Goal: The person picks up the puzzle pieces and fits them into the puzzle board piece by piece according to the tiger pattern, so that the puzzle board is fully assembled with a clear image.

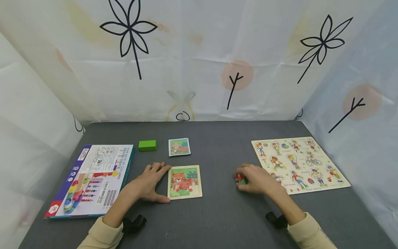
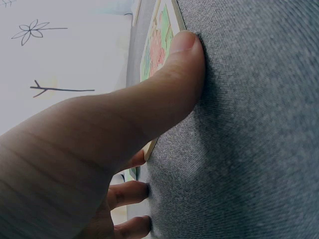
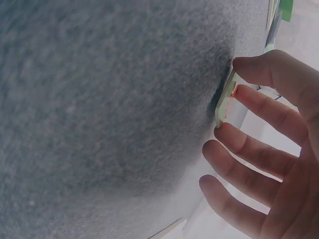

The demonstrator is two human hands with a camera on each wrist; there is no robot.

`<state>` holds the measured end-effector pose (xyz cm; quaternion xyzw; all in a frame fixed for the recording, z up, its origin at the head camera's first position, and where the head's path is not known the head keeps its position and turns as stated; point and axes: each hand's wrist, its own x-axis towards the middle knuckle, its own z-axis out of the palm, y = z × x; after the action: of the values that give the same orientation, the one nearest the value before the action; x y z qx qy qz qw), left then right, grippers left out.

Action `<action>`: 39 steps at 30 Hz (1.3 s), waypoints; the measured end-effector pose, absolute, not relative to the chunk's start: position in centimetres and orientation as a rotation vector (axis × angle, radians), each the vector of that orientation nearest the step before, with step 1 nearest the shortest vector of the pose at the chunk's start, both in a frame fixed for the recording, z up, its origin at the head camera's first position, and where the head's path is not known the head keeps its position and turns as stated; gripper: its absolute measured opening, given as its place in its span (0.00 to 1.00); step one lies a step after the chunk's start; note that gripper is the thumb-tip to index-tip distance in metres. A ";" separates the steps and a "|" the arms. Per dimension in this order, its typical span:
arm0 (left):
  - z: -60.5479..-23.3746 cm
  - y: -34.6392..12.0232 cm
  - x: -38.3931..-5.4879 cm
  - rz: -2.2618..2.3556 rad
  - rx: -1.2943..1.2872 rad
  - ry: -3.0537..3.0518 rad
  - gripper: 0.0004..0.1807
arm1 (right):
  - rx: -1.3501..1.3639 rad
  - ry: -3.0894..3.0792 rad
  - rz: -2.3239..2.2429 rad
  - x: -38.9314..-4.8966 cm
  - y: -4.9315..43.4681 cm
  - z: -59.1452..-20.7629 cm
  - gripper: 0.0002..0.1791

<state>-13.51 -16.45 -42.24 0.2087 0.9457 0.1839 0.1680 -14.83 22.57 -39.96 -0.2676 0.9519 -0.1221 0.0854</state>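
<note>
A square wooden jigsaw puzzle [image 1: 185, 182] with an orange tiger on green lies flat near the table's middle. Bare wood shows at the lower right of its picture. At its left edge rests my left hand [image 1: 151, 183], the thumb touching the lower corner and the index finger the upper one; the left wrist view shows the thumb [image 2: 187, 59] against the frame. To the right, my right hand [image 1: 256, 179] pinches a small red and green puzzle piece [image 1: 240, 180] between thumb and fingers. In the right wrist view that piece [image 3: 226, 102] is tilted, seen nearly edge-on, close to the table.
Behind the puzzle lies a small picture card [image 1: 179, 147], with a green block [image 1: 147, 145] left of it. A boxed set [image 1: 96, 180] occupies the left side. A board of children figures [image 1: 301, 164] lies right, just beyond my right hand. White printed cloth [image 1: 199, 52] encloses the table.
</note>
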 end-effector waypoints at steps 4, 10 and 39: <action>-42.3 -16.4 -13.5 0.527 0.588 2.683 0.62 | -0.818 2.843 -0.382 -14.6 22.1 -39.9 0.12; -42.3 -16.5 -13.5 0.526 0.590 2.679 0.63 | -0.860 2.875 -0.390 -14.5 20.8 -39.7 0.12; -42.3 -16.4 -13.5 0.529 0.598 2.694 0.62 | -1.069 2.710 -0.393 -14.5 10.7 -40.1 0.11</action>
<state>-13.50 -16.39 -42.30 0.2100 0.9456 0.1856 0.1650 -14.52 10.73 -40.09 -0.3618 0.9172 -0.1329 0.1007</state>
